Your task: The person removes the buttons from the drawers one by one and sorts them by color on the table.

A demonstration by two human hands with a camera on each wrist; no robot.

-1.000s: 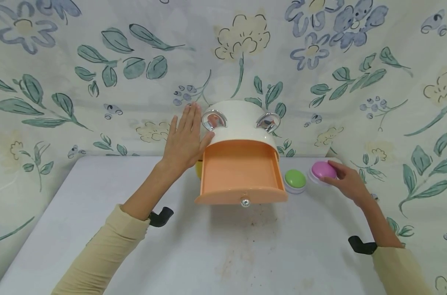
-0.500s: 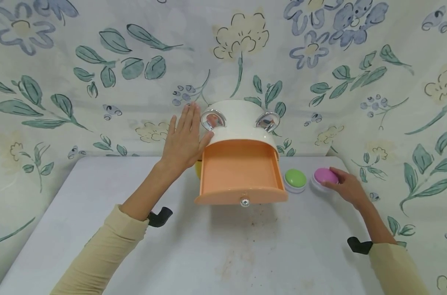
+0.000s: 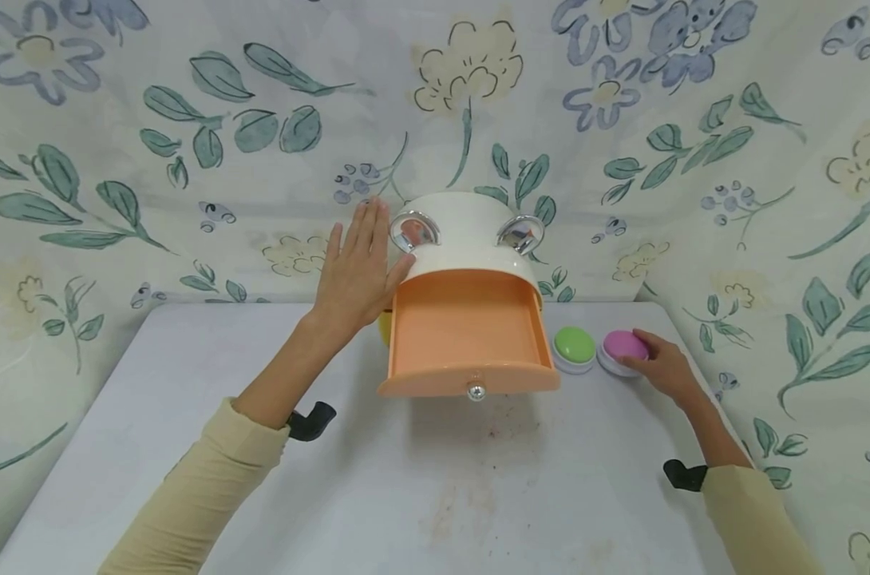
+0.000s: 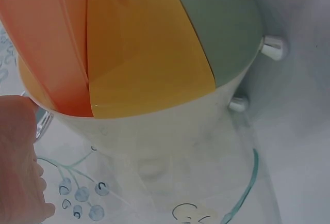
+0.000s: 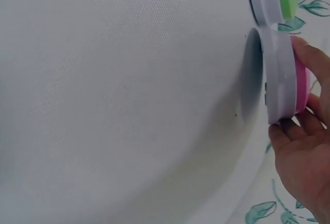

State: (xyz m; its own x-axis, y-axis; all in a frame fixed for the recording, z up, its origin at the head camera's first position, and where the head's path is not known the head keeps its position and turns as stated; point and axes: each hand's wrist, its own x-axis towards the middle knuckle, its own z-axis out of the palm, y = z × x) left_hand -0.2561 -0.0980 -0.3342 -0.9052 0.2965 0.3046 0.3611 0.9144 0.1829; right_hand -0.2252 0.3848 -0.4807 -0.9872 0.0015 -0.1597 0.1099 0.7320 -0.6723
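Observation:
My right hand [image 3: 668,367] grips a pink-topped push button [image 3: 625,345] with a white round base, thumb and fingers about its rim. Right beside it stands a green-topped push button [image 3: 575,346]; their bases almost meet. In the right wrist view a dark shadow lies along the base of the pink button [image 5: 281,77]. At the middle is a white rounded drawer cabinet [image 3: 471,228], its orange drawer [image 3: 471,323] pulled out with nothing inside. My left hand [image 3: 356,267] lies with straight fingers along the cabinet's left side.
Below the orange drawer, the left wrist view shows a yellow drawer front [image 4: 144,48] and a green one [image 4: 227,28], with silver knobs and feet. Two chrome loops [image 3: 416,231] sit on the cabinet top. Floral cloth [image 3: 262,192] hangs behind the white table [image 3: 334,495].
The right hand and pink button have come toward me, first slightly right, then left, closer to the green button. The left hand, cabinet and drawer stay as they were.

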